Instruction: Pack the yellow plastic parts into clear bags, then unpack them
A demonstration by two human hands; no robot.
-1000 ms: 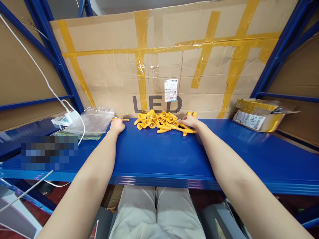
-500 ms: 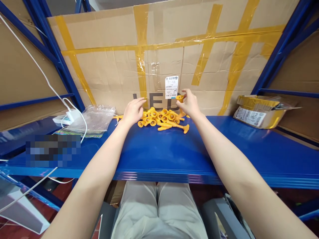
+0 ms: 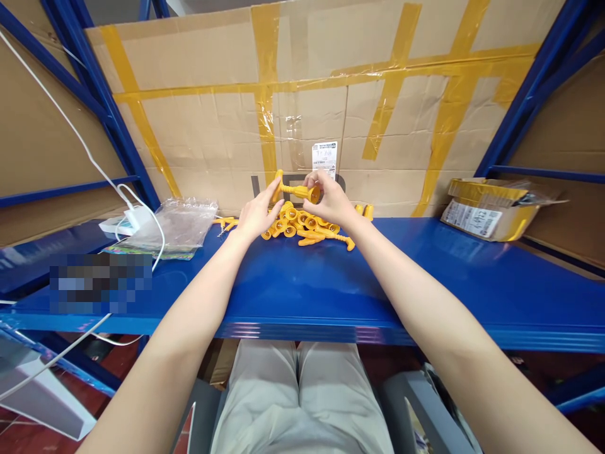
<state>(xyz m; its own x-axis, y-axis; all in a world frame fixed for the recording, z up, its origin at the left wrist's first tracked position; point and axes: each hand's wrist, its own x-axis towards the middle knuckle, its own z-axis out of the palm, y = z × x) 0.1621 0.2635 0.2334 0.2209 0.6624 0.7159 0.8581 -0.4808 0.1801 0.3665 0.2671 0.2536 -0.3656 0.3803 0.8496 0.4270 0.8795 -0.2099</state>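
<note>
A yellow plastic piece [image 3: 293, 189] with a cup-shaped end and a T-shaped end is held level above a pile of similar pieces. My right hand [image 3: 329, 197] grips its cup end between thumb and fingers. At the other tip, my left hand [image 3: 258, 213] pinches the T-shaped end between fingers and thumb. Beneath both hands lies the pile of yellow pieces [image 3: 302, 222], many with their open cups facing me. Part of the pile is hidden behind my left hand.
A clear plastic bag [image 3: 186, 221] and a white adapter [image 3: 138, 221] with cables are on the left of the blue shelf [image 3: 302, 290]. At the right stands an opened small carton [image 3: 491, 211]. A large taped cardboard sheet [image 3: 212, 139] closes off the back.
My right hand has moved left with the yellow piece, turning it from upright to level. My left hand has come to its T-shaped end.
</note>
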